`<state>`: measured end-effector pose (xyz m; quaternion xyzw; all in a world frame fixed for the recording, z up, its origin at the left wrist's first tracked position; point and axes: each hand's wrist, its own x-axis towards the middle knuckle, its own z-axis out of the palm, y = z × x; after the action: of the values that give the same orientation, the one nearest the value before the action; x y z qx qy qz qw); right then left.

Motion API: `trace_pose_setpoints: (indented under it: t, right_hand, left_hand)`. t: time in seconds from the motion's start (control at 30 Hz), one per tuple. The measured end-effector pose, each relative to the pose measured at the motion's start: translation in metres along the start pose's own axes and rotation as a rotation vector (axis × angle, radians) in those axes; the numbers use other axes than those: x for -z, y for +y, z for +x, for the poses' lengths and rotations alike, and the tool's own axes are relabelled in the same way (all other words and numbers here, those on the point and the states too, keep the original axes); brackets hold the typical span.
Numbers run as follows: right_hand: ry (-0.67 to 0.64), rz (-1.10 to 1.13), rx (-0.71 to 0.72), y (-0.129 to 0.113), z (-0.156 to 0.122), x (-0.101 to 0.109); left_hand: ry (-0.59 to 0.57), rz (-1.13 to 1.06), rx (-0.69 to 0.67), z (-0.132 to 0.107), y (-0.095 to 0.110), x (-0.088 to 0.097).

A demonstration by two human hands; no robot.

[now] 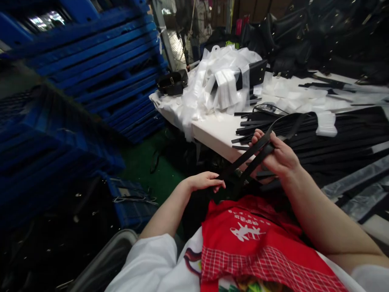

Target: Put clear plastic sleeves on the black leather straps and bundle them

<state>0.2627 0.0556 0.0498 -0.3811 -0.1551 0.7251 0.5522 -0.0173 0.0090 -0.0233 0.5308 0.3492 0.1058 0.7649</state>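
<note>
A long black strap (240, 161) runs between my two hands, in front of the white table's near edge. My left hand (206, 181) is closed on one end of it, low above my lap. Higher up and to the right, my right hand (278, 156) grips the strap where it doubles into two lengths. The strap's far part loops over the table, next to a white plastic wrap piece (326, 123). Many more black straps (343, 142) lie side by side on the table beyond my right hand.
Clear plastic sleeves (223, 77) heap on the white table (209, 132) beside a black bag (257, 73). Black bags (291, 40) pile at the back right. Blue pallets (121, 73) stack at the left, above a green floor (142, 158). A blue crate (130, 198) stands near my left elbow.
</note>
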Motion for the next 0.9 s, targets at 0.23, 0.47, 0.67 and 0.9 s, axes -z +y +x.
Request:
trace_pose_setpoints:
  t: [0.23, 0.47, 0.67, 0.9]
  right_hand:
    - [-0.049, -0.099, 0.068, 0.000, -0.004, -0.007]
    - [-0.155, -0.250, -0.104, 0.041, -0.020, -0.008]
    - [-0.027, -0.122, -0.002, 0.033, -0.013, -0.002]
    - [0.004, -0.007, 0.066, 0.003, 0.001, 0.014]
  left_hand:
    - [0.128, -0.174, -0.122, 0.032, -0.007, -0.018]
    - [0.122, -0.268, -0.181, 0.066, 0.031, -0.047]
    - [-0.039, -0.140, -0.205, 0.042, 0.045, -0.046]
    - [-0.115, -0.324, -0.050, 0.004, 0.019, -0.049]
